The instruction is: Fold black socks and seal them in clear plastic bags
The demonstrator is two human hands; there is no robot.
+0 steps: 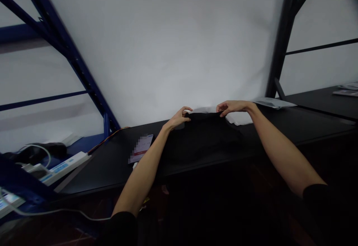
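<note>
The black cloth [205,134] is pinched at its far corners by left hand [180,117] and right hand [231,108], kept taut and flat on the table [112,164].

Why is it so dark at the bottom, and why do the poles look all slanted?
Head view: light falls on the white wall, so it glows, while the black table and black cloth under the left hand and right hand swallow detail; the wide lens tilts the blue rack; a card is blurred in squares.
</note>
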